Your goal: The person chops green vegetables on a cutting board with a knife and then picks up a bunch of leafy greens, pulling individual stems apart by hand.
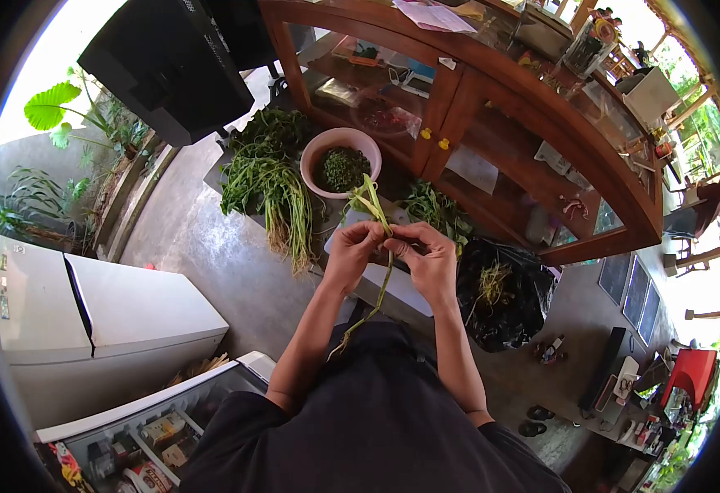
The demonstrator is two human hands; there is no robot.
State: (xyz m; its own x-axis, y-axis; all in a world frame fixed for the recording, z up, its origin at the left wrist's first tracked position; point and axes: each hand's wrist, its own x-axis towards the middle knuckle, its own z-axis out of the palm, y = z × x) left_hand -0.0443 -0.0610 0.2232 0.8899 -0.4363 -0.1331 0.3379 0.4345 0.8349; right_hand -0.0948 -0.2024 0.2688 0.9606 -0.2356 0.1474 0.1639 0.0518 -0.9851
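Observation:
My left hand [352, 253] and my right hand [427, 261] are close together, both pinching one long green stalk [383, 289]. Its pale yellowish leaves stick up above my fingers, and its lower stem trails toward my shirt, ending in thin roots. Just beyond sits a pink bowl [307, 174] with small green pieces [343, 169] inside. To its left lies a heap of leafy stalks [271, 177] with roots attached. More loose leaves [440, 212] rest behind my right hand. Partly hidden under my hands is a white surface [405, 287].
A black plastic bag [528, 283] holding root trimmings [493, 283] lies right of my right hand. A wooden glass-door cabinet [450, 107] stands ahead. On the left are a white refrigerator [142, 300] and a glass-topped case [163, 411]. A black speaker-like box [167, 74] rises at upper left.

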